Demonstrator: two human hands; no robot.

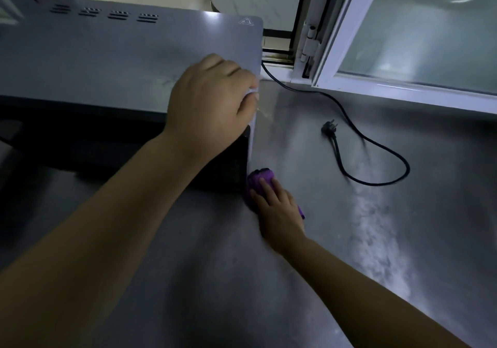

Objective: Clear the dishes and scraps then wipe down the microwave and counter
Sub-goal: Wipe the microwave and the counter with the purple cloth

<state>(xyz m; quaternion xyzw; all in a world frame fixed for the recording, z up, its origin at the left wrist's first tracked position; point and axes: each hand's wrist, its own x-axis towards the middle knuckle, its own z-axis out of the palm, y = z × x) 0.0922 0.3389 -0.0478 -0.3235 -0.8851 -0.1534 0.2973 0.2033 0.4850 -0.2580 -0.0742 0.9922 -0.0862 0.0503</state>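
Grey and streaked with glare, the worktop [336, 240] fills the lower half of the head view, carrying a microwave [121, 65] whose pale top panel runs from 9 to 12 o'clock. At its right front corner, a person's left hand [207, 105] rests on the top, fingers [242, 78] curled over the edge and pressing a scrap of white cloth or paper [252, 93] against the side; only a sliver of it shows. Directly below, at about 5 o'clock from that corner, the right hand [277, 213] lies flat on a purple cloth [259, 179] on the worktop, fingers straight and close together, the cloth touching the foot of the microwave's dark front. Both bare forearms reach in from the bottom of the frame.

Toward 3 o'clock, a black power cord [376, 146] leaves the back of the microwave, loops across the worktop and ends in a plug [329, 128] lying loose, well apart from both hands. Beyond it, from 1 to 3 o'clock, a white-framed window [349, 25] with frosted glass stands open over the worktop's far edge.
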